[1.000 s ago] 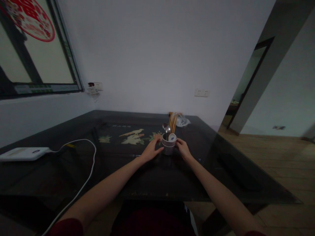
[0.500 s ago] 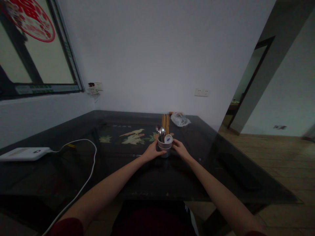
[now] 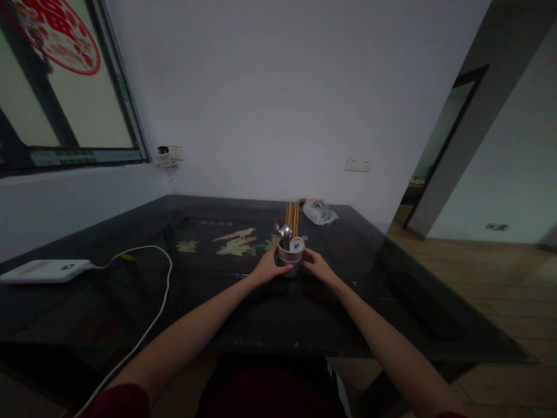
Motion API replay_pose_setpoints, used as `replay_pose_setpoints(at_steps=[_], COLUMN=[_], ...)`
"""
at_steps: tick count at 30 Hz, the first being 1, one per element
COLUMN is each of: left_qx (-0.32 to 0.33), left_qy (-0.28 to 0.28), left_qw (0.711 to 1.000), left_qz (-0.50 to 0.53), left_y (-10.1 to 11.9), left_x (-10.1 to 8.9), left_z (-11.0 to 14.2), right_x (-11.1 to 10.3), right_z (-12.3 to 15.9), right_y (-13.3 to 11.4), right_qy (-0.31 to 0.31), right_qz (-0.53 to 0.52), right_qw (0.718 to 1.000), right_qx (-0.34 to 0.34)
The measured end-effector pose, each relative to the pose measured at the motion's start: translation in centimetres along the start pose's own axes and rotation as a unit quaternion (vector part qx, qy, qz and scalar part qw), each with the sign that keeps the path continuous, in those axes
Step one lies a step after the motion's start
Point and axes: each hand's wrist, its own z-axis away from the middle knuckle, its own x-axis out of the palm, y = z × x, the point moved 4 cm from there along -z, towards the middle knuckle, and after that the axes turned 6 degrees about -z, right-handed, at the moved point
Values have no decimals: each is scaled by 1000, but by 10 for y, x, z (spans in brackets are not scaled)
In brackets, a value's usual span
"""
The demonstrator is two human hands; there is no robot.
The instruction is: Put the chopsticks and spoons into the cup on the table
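Between my hands a light-coloured utensil holder (image 3: 290,256) stands on the dark table. Out of it rise several wooden chopsticks (image 3: 292,218), metal spoons (image 3: 285,231) and a white spoon with a blue mark (image 3: 297,244). My left hand (image 3: 268,267) is wrapped round the holder's left side, its thumb across the front. From the other side my right hand (image 3: 317,264) grips the holder, its fingers partly hidden behind the rim.
The dark table (image 3: 209,319) has a bird-and-flower picture. A white power bank (image 3: 46,271) with a white cable (image 3: 165,284) lies at left. A crumpled plastic bag (image 3: 319,212) is near the wall. A dark flat object (image 3: 424,305) lies at right.
Both hands stay on the utensil holder, which has shifted very slightly to the left. The camera view has moved a little; nothing else visibly differs.
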Motion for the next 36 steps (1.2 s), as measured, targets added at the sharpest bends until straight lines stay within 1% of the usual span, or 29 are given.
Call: replay_pose_setpoints(at_steps=[4,8,11,17,22,27,32,34,36], left_qx=[0,-12,-26,-36,-26,-30,-39,-36,-38], left_qy=[10,6,2,-20,-39,-61,-91,-87,-69], left_qw=[1000,1000,999,998,995,992,987,987,988], left_qz=[0,9,26,56,90,106,125,133,135], left_y=[-5,-9,-9,-5,-10,-16,-19,-19,-17], left_x=[-1,-3,-5,-7,-5,-4,-10,-14,-19], left_z=[-1,-3,-4,-5,-6,-8,-12,-14,-16], right_x=[-2,-3,-1,1,6,9,11,13,15], right_z=[-1,0,1,4,6,6,7,8,8], right_y=[3,5,4,3,2,2,4,3,0], right_qy=[4,13,4,-12,-41,-26,-20,-17,-14], right_qz=[10,41,48,50,46,76,75,76,87], right_qw=[1000,999,999,999,998,997,997,997,996], right_qx=[-14,-20,-18,-6,-10,-15,-21,-26,-31])
